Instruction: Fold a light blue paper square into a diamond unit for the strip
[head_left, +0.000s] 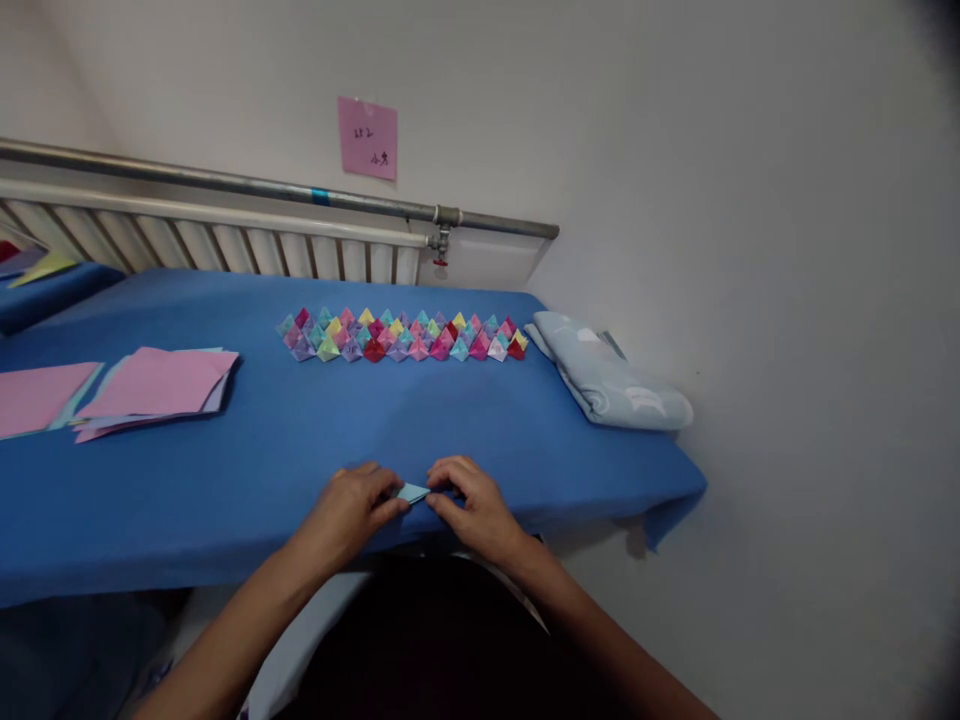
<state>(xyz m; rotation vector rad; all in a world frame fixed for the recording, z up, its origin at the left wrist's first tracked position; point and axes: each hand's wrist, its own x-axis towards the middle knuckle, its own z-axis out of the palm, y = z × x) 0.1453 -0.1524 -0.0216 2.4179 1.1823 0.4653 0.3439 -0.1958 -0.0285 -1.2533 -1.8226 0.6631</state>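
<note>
A small piece of light blue folded paper [414,493] is held low over the near edge of the blue-covered table [315,430]. My left hand [360,505] is closed on its left part, thumb below and fingers above, hiding that end. At the pointed right end, my right hand [472,508] has its thumb and curled forefinger around the tip. Farther back on the table stand several rows of small folded paper pieces [397,338] in pink, purple, yellow, red and blue-green, packed close together.
To the left lies a stack of paper sheets [161,382], pink on top, beside another pink sheet [45,398]. A folded light blue blanket [611,375] rests at the right end against the wall. Behind the table are a radiator [247,245], a metal pipe [247,187] and a pink note [367,138].
</note>
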